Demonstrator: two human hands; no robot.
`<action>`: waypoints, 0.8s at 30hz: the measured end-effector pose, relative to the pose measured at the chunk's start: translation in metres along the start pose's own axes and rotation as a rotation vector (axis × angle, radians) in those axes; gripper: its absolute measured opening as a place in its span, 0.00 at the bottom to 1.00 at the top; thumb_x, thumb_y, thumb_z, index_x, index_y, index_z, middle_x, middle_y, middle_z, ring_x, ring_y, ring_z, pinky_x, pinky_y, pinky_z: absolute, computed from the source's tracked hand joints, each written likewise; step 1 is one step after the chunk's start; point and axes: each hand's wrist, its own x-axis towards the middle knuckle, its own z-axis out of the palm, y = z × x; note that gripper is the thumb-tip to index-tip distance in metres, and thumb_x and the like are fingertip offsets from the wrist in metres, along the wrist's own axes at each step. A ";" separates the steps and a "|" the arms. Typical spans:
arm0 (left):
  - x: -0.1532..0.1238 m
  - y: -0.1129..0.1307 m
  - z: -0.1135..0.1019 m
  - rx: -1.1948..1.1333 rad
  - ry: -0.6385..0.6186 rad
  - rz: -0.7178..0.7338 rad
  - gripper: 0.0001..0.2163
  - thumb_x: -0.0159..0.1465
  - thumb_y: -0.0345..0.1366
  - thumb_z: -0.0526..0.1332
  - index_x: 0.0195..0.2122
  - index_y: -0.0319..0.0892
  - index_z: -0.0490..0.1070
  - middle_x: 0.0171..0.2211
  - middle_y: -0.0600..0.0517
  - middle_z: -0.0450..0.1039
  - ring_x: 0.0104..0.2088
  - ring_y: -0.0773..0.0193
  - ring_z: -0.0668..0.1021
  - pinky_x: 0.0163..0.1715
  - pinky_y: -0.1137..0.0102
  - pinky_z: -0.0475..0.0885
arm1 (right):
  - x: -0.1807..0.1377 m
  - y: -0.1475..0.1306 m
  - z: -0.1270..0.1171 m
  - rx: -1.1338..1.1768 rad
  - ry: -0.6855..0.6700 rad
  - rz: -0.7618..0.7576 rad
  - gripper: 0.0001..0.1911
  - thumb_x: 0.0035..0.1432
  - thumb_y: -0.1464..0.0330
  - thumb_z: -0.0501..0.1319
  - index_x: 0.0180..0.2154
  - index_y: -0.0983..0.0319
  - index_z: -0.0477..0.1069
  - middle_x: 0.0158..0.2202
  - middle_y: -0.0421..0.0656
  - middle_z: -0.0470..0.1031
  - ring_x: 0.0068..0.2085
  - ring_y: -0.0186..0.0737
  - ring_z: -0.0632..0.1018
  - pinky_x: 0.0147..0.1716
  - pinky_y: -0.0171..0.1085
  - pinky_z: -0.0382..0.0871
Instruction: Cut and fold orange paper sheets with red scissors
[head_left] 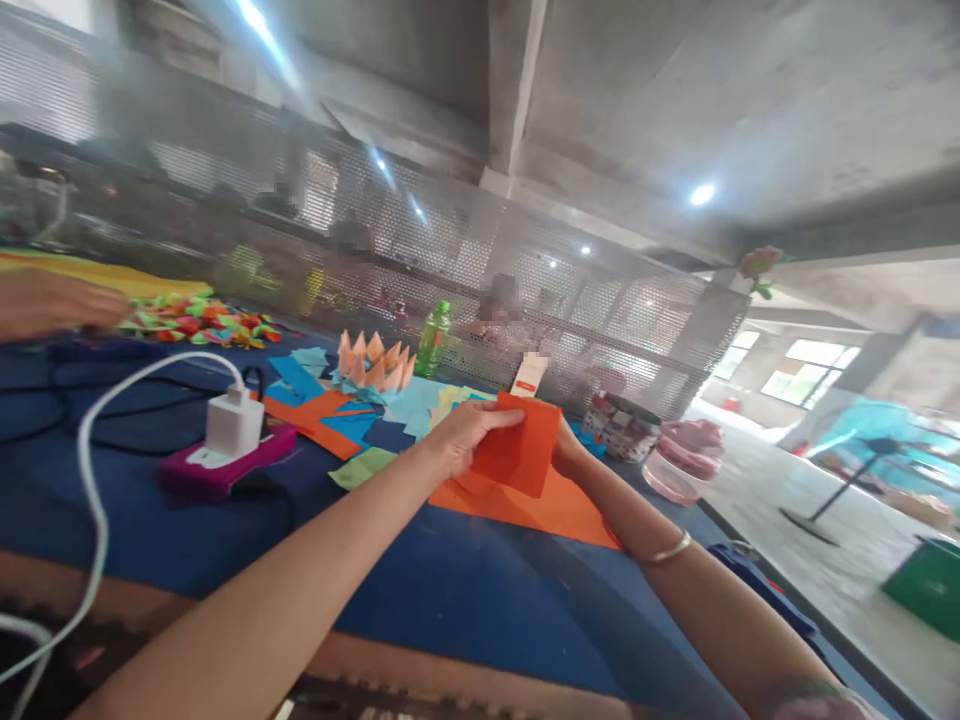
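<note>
My left hand grips the left edge of a folded-looking orange-red sheet, its thumb lying across the front. On the opposite edge is my right hand, whose fingers are mostly hidden behind the sheet. Whether the sheet is paper or felt I cannot tell. Beneath both hands a larger orange sheet lies flat on the blue tabletop. Blue and orange cut pieces and a green piece are scattered to the left. Behind them stands a peach-coloured crown-like ring of points.
A white charger sits in a magenta power strip, its white cable looping left. A green bottle stands at the back. A patterned basket and pink container are at right. Another person's hand is near colourful scraps.
</note>
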 end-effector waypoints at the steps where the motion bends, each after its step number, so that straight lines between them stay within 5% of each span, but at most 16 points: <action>1: 0.003 -0.005 -0.001 0.022 0.060 0.008 0.08 0.48 0.32 0.73 0.28 0.36 0.78 0.24 0.46 0.80 0.25 0.60 0.81 0.30 0.68 0.75 | -0.014 0.003 -0.014 0.019 0.015 0.020 0.21 0.66 0.54 0.53 0.43 0.64 0.73 0.42 0.47 0.76 0.39 0.41 0.77 0.36 0.39 0.73; 4: 0.009 -0.020 -0.005 0.089 0.165 -0.002 0.08 0.48 0.32 0.73 0.29 0.38 0.78 0.23 0.46 0.81 0.26 0.57 0.82 0.31 0.66 0.77 | -0.053 0.010 -0.040 0.162 0.009 0.071 0.34 0.59 0.41 0.49 0.33 0.65 0.74 0.32 0.47 0.77 0.31 0.38 0.76 0.27 0.34 0.67; 11: 0.009 -0.037 0.003 0.181 0.155 -0.043 0.07 0.48 0.32 0.72 0.27 0.37 0.77 0.23 0.47 0.80 0.23 0.59 0.81 0.29 0.67 0.77 | -0.076 0.030 -0.035 0.035 -0.068 -0.054 0.21 0.46 0.50 0.67 0.25 0.62 0.73 0.25 0.41 0.74 0.31 0.41 0.75 0.28 0.34 0.65; 16: 0.016 -0.014 -0.013 0.340 0.170 0.166 0.11 0.51 0.39 0.71 0.31 0.39 0.79 0.35 0.46 0.82 0.36 0.59 0.81 0.39 0.70 0.75 | -0.069 0.046 -0.057 0.094 0.153 -0.082 0.20 0.46 0.51 0.65 0.32 0.62 0.75 0.31 0.43 0.78 0.32 0.40 0.74 0.28 0.34 0.64; 20: 0.026 -0.005 -0.045 1.069 0.454 0.290 0.12 0.49 0.46 0.69 0.28 0.42 0.78 0.31 0.47 0.81 0.41 0.49 0.80 0.40 0.65 0.72 | -0.069 0.055 -0.079 0.135 0.236 0.052 0.23 0.43 0.50 0.65 0.31 0.63 0.74 0.29 0.43 0.77 0.27 0.35 0.71 0.25 0.33 0.61; 24: 0.031 -0.016 -0.060 1.355 0.342 0.260 0.17 0.39 0.44 0.73 0.27 0.41 0.77 0.38 0.39 0.79 0.46 0.38 0.77 0.45 0.59 0.68 | -0.069 0.059 -0.084 0.167 0.254 0.081 0.22 0.42 0.51 0.66 0.30 0.63 0.73 0.28 0.42 0.76 0.25 0.34 0.69 0.25 0.33 0.60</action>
